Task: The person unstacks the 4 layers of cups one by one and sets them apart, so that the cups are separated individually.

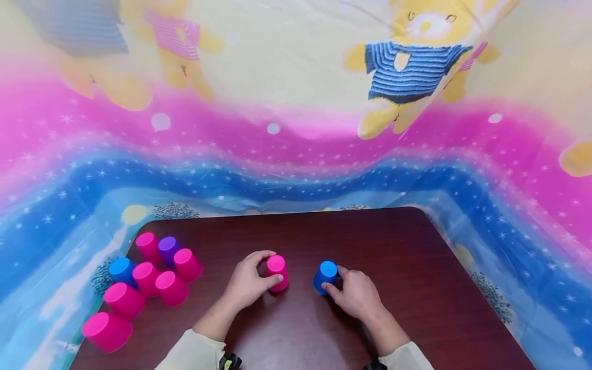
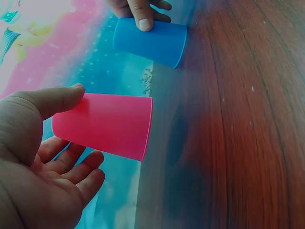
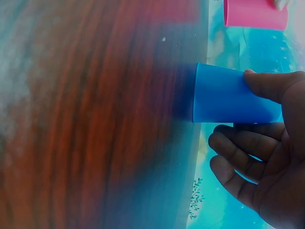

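Note:
In the head view, my left hand (image 1: 247, 282) pinches an upside-down pink cup (image 1: 277, 267) between thumb and fingers. My right hand (image 1: 358, 293) does the same with an upside-down blue cup (image 1: 327, 272), a short way to the right. A gap of bare tabletop separates the two cups. From the left wrist, the thumb lies on the pink cup (image 2: 107, 124) near its closed end, and the lower fingers are loosely bent. The right wrist view has the thumb on the blue cup (image 3: 228, 98). Whether either rim touches the wood, I cannot tell.
Several upside-down cups stand on the left side of the dark wooden table (image 1: 296, 339): mostly pink (image 1: 108, 331), plus one blue cup (image 1: 122, 271) and one purple cup (image 1: 169, 252). A printed cloth with bears (image 1: 407, 72) hangs around the table's back and sides.

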Action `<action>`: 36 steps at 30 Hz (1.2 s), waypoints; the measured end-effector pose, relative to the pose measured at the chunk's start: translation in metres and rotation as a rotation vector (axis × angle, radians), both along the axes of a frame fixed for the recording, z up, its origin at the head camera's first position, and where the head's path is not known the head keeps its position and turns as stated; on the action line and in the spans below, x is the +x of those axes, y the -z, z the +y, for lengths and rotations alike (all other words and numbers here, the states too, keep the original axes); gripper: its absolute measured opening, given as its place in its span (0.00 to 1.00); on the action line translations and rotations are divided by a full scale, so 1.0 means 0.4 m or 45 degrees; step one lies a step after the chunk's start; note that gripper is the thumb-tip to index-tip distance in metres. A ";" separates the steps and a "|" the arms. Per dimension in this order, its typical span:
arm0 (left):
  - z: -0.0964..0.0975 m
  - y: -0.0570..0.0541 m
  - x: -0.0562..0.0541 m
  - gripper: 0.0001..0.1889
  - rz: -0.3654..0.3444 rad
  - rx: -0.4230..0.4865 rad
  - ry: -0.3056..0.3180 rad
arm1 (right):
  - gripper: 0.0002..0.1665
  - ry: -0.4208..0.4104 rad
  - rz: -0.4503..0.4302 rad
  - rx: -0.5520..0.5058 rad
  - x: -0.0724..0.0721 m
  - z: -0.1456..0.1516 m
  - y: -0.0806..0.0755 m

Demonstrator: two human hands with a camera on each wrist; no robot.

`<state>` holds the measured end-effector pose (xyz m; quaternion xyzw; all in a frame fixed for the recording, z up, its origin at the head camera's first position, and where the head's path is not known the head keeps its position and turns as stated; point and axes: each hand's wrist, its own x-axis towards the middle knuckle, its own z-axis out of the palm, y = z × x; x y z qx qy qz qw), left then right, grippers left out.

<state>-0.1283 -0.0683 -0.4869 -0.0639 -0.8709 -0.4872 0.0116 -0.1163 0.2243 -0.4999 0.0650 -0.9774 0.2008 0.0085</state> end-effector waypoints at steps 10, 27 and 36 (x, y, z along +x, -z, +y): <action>-0.082 -0.007 0.061 0.31 0.049 -0.038 -0.067 | 0.38 -0.014 -0.029 -0.023 0.005 0.003 0.005; -0.263 -0.040 0.199 0.37 -0.074 -0.115 -0.305 | 0.38 -0.018 -0.023 0.004 -0.011 0.003 0.003; -0.333 -0.055 0.240 0.45 -0.291 -0.144 -0.399 | 0.36 -0.015 -0.026 0.010 -0.017 0.008 -0.001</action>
